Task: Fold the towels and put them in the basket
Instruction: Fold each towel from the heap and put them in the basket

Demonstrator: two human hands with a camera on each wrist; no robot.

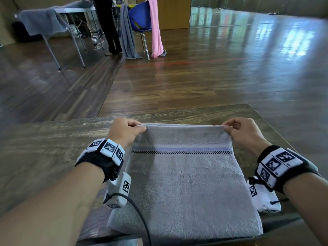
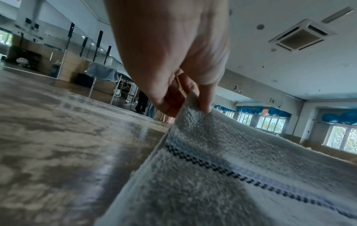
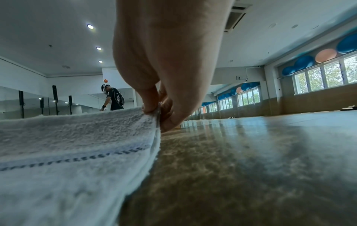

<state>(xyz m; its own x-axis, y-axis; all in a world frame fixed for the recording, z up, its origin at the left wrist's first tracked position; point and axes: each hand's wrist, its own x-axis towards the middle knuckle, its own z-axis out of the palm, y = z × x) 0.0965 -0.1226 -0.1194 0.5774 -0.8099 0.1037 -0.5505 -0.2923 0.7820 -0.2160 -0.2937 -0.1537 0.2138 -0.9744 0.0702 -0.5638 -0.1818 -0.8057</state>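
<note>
A grey towel (image 1: 184,183) with a blue band and a black dotted stripe lies folded on the wooden table (image 1: 44,148). My left hand (image 1: 140,127) pinches its far left corner, lifted slightly off the table. My right hand (image 1: 228,127) pinches the far right corner in the same way. In the left wrist view, thumb and fingers of the left hand (image 2: 193,104) clamp the towel (image 2: 231,175) edge. In the right wrist view, the right hand (image 3: 156,113) grips the layered corner of the towel (image 3: 67,152). No basket is in view.
Beyond the table's far edge is wooden floor (image 1: 213,77). A blue chair (image 1: 140,16) draped with a pink towel (image 1: 156,27) and a grey towel (image 1: 126,32) stands at the back. A person (image 1: 108,23) stands by a folding table (image 1: 71,11) covered with grey cloth.
</note>
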